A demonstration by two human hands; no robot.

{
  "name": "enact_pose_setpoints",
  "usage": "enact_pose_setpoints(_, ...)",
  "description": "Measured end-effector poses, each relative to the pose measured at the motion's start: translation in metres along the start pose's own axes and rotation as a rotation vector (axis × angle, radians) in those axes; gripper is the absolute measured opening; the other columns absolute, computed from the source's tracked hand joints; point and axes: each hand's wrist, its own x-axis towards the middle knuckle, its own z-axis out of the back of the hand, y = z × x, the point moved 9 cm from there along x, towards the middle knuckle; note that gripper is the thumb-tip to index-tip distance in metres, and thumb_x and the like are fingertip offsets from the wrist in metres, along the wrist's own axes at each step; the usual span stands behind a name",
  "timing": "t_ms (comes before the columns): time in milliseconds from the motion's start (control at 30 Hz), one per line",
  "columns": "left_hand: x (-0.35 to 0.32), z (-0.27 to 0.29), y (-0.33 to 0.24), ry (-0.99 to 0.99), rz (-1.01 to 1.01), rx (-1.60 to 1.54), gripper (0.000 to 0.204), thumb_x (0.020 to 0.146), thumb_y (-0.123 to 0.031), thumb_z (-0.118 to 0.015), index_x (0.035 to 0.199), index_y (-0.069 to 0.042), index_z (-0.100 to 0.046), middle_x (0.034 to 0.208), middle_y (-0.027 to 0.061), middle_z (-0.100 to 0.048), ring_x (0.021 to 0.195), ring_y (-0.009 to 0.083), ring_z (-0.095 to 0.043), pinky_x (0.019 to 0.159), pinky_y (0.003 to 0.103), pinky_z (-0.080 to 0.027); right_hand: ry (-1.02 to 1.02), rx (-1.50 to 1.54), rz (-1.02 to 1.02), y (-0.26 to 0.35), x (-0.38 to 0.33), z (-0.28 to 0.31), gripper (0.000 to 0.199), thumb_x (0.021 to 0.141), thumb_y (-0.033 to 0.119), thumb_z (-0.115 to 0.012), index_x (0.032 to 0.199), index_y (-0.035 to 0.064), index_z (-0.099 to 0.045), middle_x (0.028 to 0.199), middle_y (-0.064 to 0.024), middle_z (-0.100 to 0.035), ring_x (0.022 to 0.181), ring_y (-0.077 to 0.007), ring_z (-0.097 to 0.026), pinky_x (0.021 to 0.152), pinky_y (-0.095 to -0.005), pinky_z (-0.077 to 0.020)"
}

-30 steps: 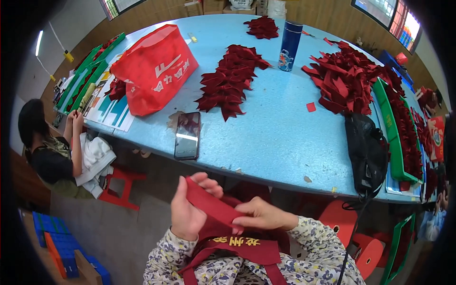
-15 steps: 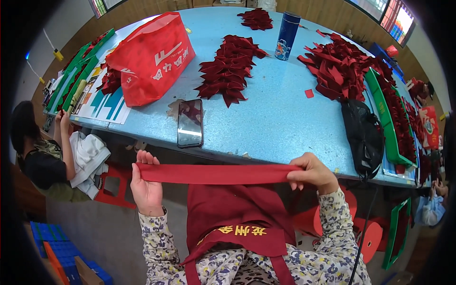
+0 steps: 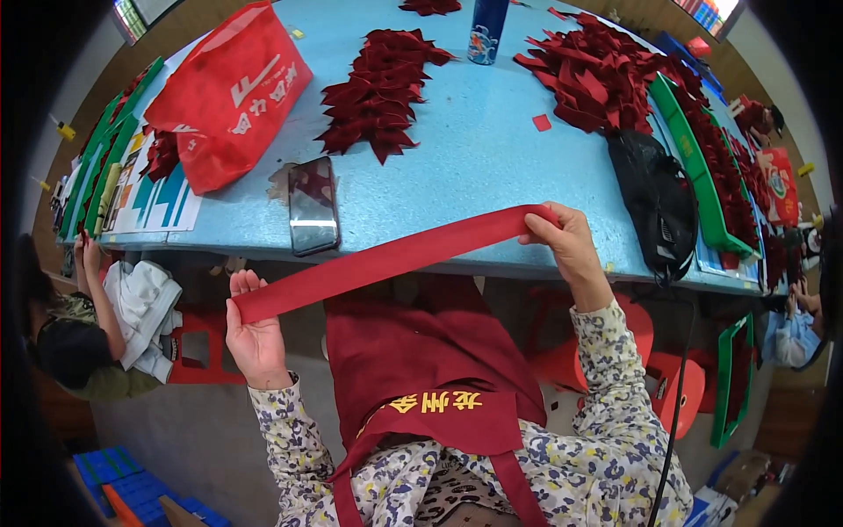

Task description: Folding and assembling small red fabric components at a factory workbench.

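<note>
A long, flat red fabric strip (image 3: 395, 262) is stretched between my two hands, in front of the table edge. My left hand (image 3: 256, 338) holds its lower left end, thumb on top and palm up with the fingers behind. My right hand (image 3: 562, 241) pinches the other end between thumb and fingers, higher up and over the table's near edge. The strip slants upward to the right. Below it shows the dark red apron (image 3: 430, 351) I wear. A dark phone (image 3: 313, 206) lies on the table just beyond the strip.
The blue table (image 3: 474, 149) carries a row of dark red folded fabric pieces (image 3: 378, 97), a larger heap (image 3: 597, 75), a red bag (image 3: 233, 101), a blue bottle (image 3: 486, 33), a black pouch (image 3: 654, 206) and green trays (image 3: 694, 167). Red stools (image 3: 606, 338) stand below. A person (image 3: 83, 325) sits at left.
My right hand has risen toward the table, tilting the strip from level to slanting. My left hand has shifted slightly left and down, still holding its end. The view has shifted too.
</note>
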Motion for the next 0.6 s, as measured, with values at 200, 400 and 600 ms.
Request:
enact_pose_setpoints(200, 0.006, 0.004, 0.021, 0.019, 0.022, -0.01, 0.033, 0.096, -0.01, -0.036, 0.126, 0.005, -0.04, 0.127, 0.0168, -0.048, 0.12, 0.027, -0.045, 0.106, 0.042, -0.034, -0.189, 0.124, 0.046, -0.002, 0.007, 0.037, 0.008, 0.082, 0.006, -0.064, 0.089, 0.0021, -0.06, 0.08, -0.0025, -0.061, 0.065, -0.0085, -0.059, 0.062, -0.021, -0.0502)
enact_pose_setpoints(400, 0.008, 0.002, 0.031, 0.001, -0.041, 0.071, 0.034, 0.095, -0.006, -0.038, 0.127, 0.003, -0.039, 0.124, 0.0161, -0.049, 0.119, 0.027, -0.045, 0.106, 0.042, -0.034, -0.335, 0.146, 0.165, 0.005, 0.01, 0.059, 0.014, 0.08, 0.004, -0.067, 0.092, 0.0033, -0.06, 0.084, -0.0027, -0.063, 0.069, -0.007, -0.058, 0.065, -0.0209, -0.0483)
enact_pose_setpoints(600, 0.001, -0.002, 0.051, -0.041, 0.001, 0.017, 0.034, 0.096, -0.01, -0.038, 0.127, 0.004, -0.039, 0.124, 0.0158, -0.049, 0.118, 0.0269, -0.046, 0.105, 0.042, -0.034, -0.401, 0.242, 0.17, 0.005, 0.008, 0.091, 0.015, 0.082, 0.006, -0.065, 0.096, 0.0049, -0.059, 0.088, -0.0038, -0.064, 0.074, -0.0089, -0.06, 0.07, -0.0222, -0.0487)
